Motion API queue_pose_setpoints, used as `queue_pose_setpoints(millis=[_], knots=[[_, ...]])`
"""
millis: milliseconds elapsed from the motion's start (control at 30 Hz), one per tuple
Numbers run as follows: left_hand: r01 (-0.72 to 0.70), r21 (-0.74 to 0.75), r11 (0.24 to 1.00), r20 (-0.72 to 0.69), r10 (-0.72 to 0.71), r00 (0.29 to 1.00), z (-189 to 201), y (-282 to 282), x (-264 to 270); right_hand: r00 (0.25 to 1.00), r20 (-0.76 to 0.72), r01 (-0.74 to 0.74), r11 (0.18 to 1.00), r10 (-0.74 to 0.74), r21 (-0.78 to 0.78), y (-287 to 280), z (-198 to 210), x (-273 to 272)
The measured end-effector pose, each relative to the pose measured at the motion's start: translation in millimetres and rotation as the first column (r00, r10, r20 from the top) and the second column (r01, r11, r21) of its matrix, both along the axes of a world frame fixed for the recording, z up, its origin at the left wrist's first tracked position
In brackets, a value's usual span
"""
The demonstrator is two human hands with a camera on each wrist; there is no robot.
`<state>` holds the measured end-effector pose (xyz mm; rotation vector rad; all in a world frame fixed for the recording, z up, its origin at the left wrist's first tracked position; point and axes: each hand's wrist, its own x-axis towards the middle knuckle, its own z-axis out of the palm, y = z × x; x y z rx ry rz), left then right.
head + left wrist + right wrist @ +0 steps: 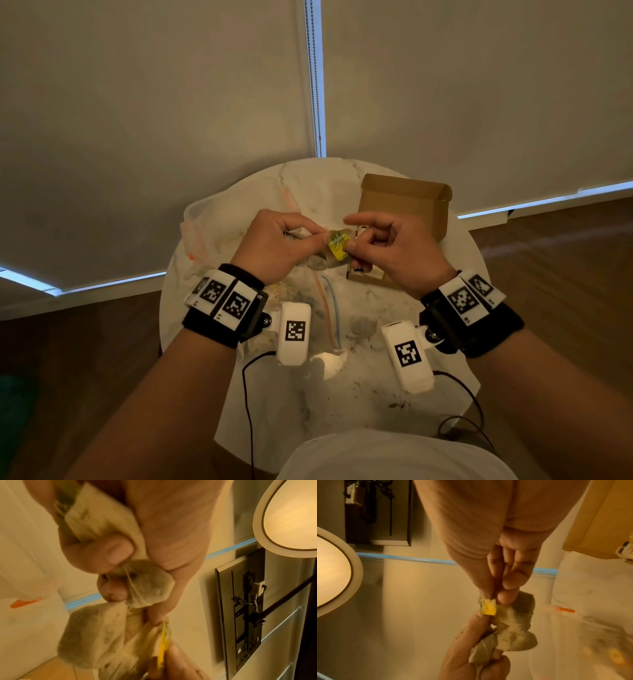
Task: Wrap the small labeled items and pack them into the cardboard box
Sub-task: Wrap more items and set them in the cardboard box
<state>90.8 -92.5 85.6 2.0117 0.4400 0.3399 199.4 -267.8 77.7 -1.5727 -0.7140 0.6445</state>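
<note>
Both hands work above the round table [428, 346], just on the near-left side of the cardboard box [404, 202]. Left hand [274, 245] is curled round a bunch of tea bags [149, 584], thumb and fingers pinching them w/ string [133, 584] looped across one bag. Between the hands, the yellow tag [338, 245] is nipped by the right hand [394, 245] at thumb and forefinger; its other fingers are loosely bent.

Judging by this, the step is winding string and tag round a bag before packing. To do it well: keep the left pinch firm so the bundle doesn't spill, pull the tag w/ light tension only, since thin paper likely tears, and tuck the tag flat.

Right of the hands, the box stands open on the table, lid up. Contents hard to tell. Left of the box lie clear plastic bags [212, 219].
</note>
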Motion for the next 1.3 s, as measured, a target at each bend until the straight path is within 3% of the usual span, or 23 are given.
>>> queue_pose_setpoints(millis=[100,333,433,533,600,667,767,833,1000,1133,1200,1300], knots=[[-0.001,-0.026,1.000,-0.002,0.001,1.000,5,-4,1,1.000,-0.017,-0.004,0.999,0.003,-0.050,1,-2,4],[-0.003,-0.083,0.997,-0.009,0.002,1.000,2,-7,0,0.996,-0.073,0.056,0.998,-0.055,0.007,4,-12,4],[-0.034,-0.028,0.999,-0.015,0.033,0.999,-7,-7,3,0.993,-0.108,0.049,0.999,-0.047,0.018,4,-16,4],[-0.068,-0.004,0.998,-0.017,0.068,0.998,-14,-5,5,0.967,-0.248,0.068,0.997,-0.059,0.026,4,-30,7],[-0.075,-0.004,0.997,-0.016,0.075,0.997,-14,-6,5,0.924,-0.347,0.133,0.987,-0.158,-0.094,2,-55,16],[-0.079,-0.009,0.997,-0.016,0.079,0.997,-15,-6,5,0.951,-0.215,0.128,0.916,-0.222,-0.381,-4,-96,26],[-0.083,0.002,0.997,-0.048,0.083,0.995,-19,-6,5,0.999,0.005,-0.029,0.628,0.052,-0.778,-17,-166,29],[-0.085,0.006,0.996,-0.065,0.085,0.994,-21,-8,5,0.987,0.008,-0.069,0.472,0.160,-0.879,-23,-197,23],[-0.084,-0.030,0.996,-0.064,0.082,0.995,-23,-9,6,0.980,0.063,-0.014,0.382,0.190,-0.924,-17,-219,13],[-0.072,-0.050,0.996,-0.059,0.069,0.996,-23,-9,5,0.979,0.085,-0.006,0.443,0.186,-0.896,-14,-214,14],[-0.074,-0.057,0.996,-0.055,0.070,0.996,-22,-8,4,0.985,0.104,0.014,0.539,0.136,-0.842,-17,-205,17],[-0.082,-0.039,0.996,-0.053,0.080,0.995,-23,-5,3,0.999,-0.044,-0.008,0.715,-0.032,-0.699,-23,-176,17]])
